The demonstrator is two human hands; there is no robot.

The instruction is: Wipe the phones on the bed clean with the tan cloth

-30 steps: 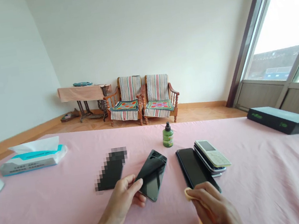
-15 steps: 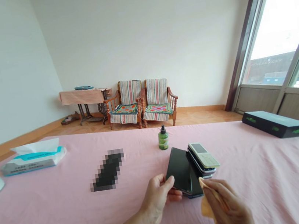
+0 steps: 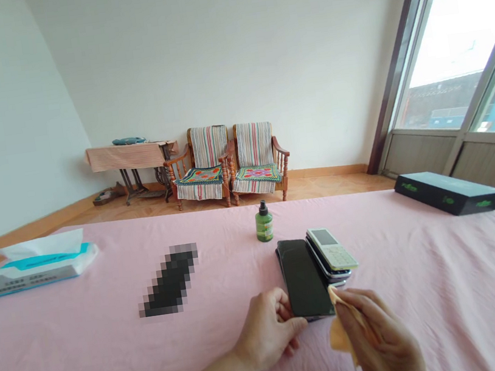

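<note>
"Progress, please, biggest things first?"

"The left hand (image 3: 268,330) is half curled at the near left corner of a pile of dark phones (image 3: 305,278); whether it pinches them or only touches, I cannot tell. The right hand (image 3: 381,332), just beside that pile, clasps a pale orange cloth (image 3: 339,333), which hangs down below the grip."

"What looks done?"

"Stacking, for the most part. The dark pile lies flat with a glossy black phone uppermost. Close along its right side is a narrower second pile (image 3: 334,259), topped by a pale keypad phone (image 3: 330,246)."

"And left?"

"One dark slab (image 3: 169,282), blurred into squares, lies well apart on the left, in neither pile. It seems the only one outside them. Whether the cloth has touched anything, I cannot tell."

"What else is around?"

"A pink sheet (image 3: 91,355) under everything, two wooden chairs (image 3: 208,145) beyond it, a black box (image 3: 451,190) far right, a tissue pack (image 3: 41,270) far left, and a green spray bottle (image 3: 264,225) upright just beyond the dark pile."

"Anything in the way?"

"Nothing blocks the left hand; the cloth keeps the right hand occupied."
</note>
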